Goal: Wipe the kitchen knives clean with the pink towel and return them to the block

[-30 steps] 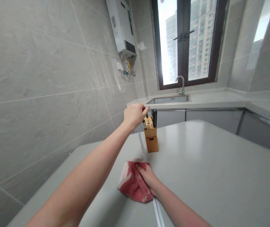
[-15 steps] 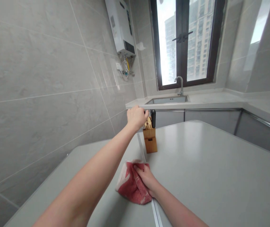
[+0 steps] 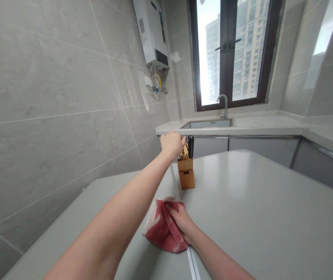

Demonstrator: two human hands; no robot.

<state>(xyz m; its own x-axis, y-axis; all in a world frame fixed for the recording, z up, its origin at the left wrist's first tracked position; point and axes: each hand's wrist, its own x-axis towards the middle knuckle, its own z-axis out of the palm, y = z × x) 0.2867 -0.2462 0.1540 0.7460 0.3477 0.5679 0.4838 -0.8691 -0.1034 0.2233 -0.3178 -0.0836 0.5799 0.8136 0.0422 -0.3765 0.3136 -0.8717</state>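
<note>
My left hand [image 3: 172,144] reaches forward to the top of a wooden knife block [image 3: 186,172] and is closed around a handle stuck in it; the handle is mostly hidden by my fingers. One black knife handle [image 3: 190,146] stands free in the block beside my hand. The block sits upright on the grey countertop [image 3: 256,202]. Nearer to me, my right hand [image 3: 180,220] presses down on a crumpled red and white cloth [image 3: 162,229], fingers curled into the fabric.
A seam strip [image 3: 191,260] runs along the countertop under the cloth. Behind are a sink [image 3: 208,123] with a tap [image 3: 223,104] under a dark-framed window [image 3: 230,50]. A white water heater [image 3: 152,33] hangs on the tiled wall at left.
My left hand has sunk lower onto the knife block, covering the handle it grips. My right hand and the cloth stay in place.
</note>
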